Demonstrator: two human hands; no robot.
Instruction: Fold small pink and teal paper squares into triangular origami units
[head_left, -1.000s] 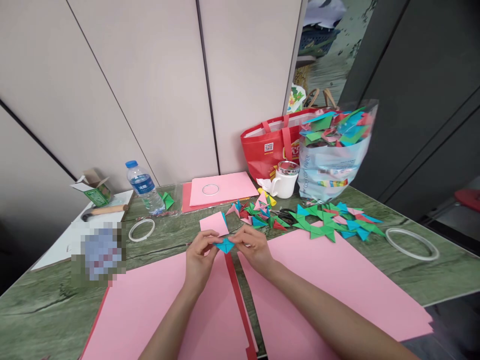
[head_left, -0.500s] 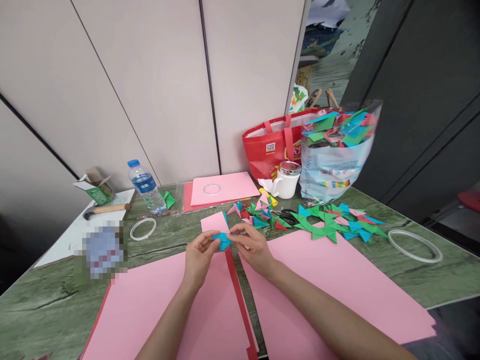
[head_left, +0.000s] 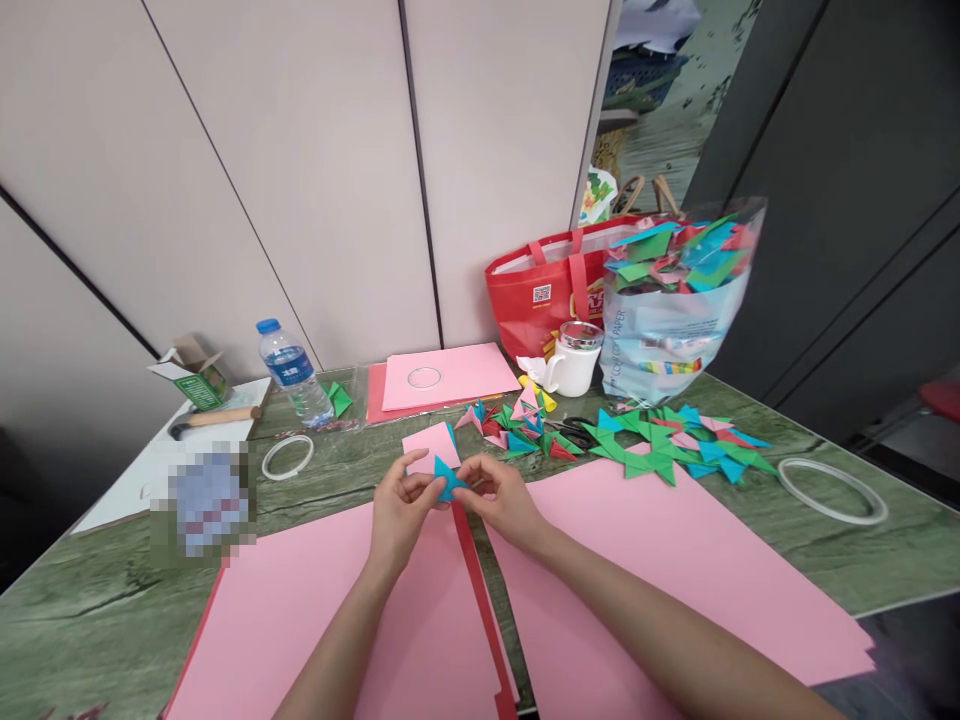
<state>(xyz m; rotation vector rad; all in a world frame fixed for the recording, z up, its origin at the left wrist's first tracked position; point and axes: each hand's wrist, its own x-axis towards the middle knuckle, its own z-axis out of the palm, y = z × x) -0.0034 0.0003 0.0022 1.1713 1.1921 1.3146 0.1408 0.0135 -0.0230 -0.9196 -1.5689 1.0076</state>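
Between my two hands is a small piece of folded blue paper (head_left: 448, 482), with one pointed corner sticking up. My left hand (head_left: 401, 508) pinches its left side between thumb and fingers. On its right side, my right hand (head_left: 501, 498) grips the lower edge the same way, with the fingers curled. Just behind the hands lies a stack of small pink paper squares (head_left: 429, 442) with a blue sheet showing at its edge. Beneath my forearms lie large pink sheets, a left stack (head_left: 322, 590) with red edges and a right stack (head_left: 660, 560).
Folded paper stars (head_left: 637, 448), scissors (head_left: 576, 432) and loose folded pieces (head_left: 525, 420) lie to the right. Behind stand a white mug (head_left: 576, 360), a red bag (head_left: 525, 300) and a plastic bag (head_left: 667, 330) of folded paper. A water bottle (head_left: 294, 372) and hammer (head_left: 217, 418) are left.
The blue paper has gone from a flatter, compact shape to a triangle with its point up. My left fingers have lifted slightly, and my right fingers have curled in lower on the paper.
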